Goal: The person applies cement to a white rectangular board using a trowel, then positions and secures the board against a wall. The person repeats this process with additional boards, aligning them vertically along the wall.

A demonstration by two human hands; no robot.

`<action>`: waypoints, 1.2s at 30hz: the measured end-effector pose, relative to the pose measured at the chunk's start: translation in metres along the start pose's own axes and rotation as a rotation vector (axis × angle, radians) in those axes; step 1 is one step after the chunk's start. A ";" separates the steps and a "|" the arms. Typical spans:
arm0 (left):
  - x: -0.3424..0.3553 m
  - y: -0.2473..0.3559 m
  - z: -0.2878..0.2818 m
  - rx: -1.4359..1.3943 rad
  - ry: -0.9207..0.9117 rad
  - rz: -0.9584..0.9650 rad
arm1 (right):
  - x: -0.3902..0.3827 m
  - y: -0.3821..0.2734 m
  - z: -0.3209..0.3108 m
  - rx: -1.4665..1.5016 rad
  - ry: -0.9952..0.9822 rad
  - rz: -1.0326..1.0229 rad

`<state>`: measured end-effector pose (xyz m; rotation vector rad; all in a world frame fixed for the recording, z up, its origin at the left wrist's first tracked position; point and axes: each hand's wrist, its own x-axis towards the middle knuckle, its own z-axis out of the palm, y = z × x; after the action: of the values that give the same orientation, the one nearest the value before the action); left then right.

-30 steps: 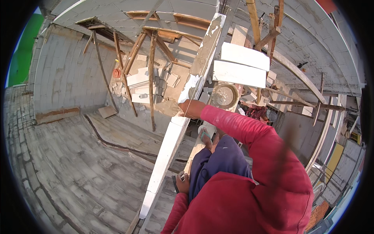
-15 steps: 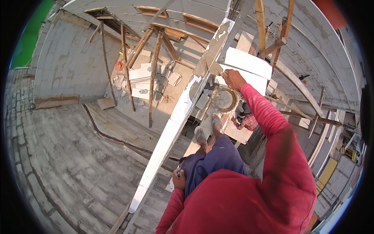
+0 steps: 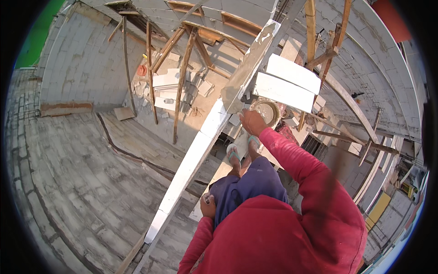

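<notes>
My right hand (image 3: 253,122) is closed around a trowel, whose grey blade (image 3: 234,106) lies against the top of a narrow white block wall (image 3: 185,160). Grey mortar (image 3: 246,68) coats the far stretch of that wall top, while the near stretch is bare and white. Just right of the hand stands a round bucket (image 3: 275,119) with wet mortar inside. Beside my thigh, my left hand (image 3: 208,206) has its fingers curled; a greyish bit shows at them, too small to name.
Two white blocks (image 3: 287,91) lie beyond the bucket. My sandalled feet (image 3: 233,155) stand on boards beside the wall. Below right, a co-worker's checked sleeve (image 3: 287,133) shows partly. Wooden props (image 3: 184,86) and stacked pale blocks (image 3: 166,82) stand on the lower floor left of the wall.
My right hand and the trowel have come nearer along the wall top. Mortar now covers white patches there more evenly. The left hand stays by my thigh.
</notes>
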<state>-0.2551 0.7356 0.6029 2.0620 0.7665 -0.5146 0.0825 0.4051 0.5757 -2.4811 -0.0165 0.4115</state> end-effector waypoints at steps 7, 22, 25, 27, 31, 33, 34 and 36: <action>-0.004 -0.009 -0.018 0.054 0.017 -0.052 | -0.104 -0.015 0.094 0.053 0.085 0.114; 0.017 -0.036 -0.066 0.251 0.031 0.132 | -0.068 -0.064 0.088 1.600 -0.085 0.521; 0.019 -0.037 -0.066 0.163 0.008 0.098 | -0.050 -0.047 0.082 1.040 0.236 0.297; 0.021 -0.042 -0.062 0.086 -0.010 0.079 | -0.033 -0.025 0.081 0.413 0.491 0.199; 0.020 -0.056 -0.053 0.006 0.013 -0.035 | -0.070 -0.004 0.084 0.157 -0.045 0.277; 0.014 -0.062 -0.048 0.001 0.028 -0.009 | -0.081 0.006 0.058 0.077 -0.042 0.222; 0.012 -0.064 -0.044 -0.002 0.034 -0.018 | -0.079 0.010 0.038 0.023 -0.067 0.231; 0.010 -0.066 -0.038 0.009 0.032 -0.069 | -0.050 0.020 -0.014 -0.169 0.008 0.140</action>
<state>-0.2899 0.7998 0.5794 2.0621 0.8579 -0.5249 0.0374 0.3755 0.5895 -2.6598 0.1314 0.4767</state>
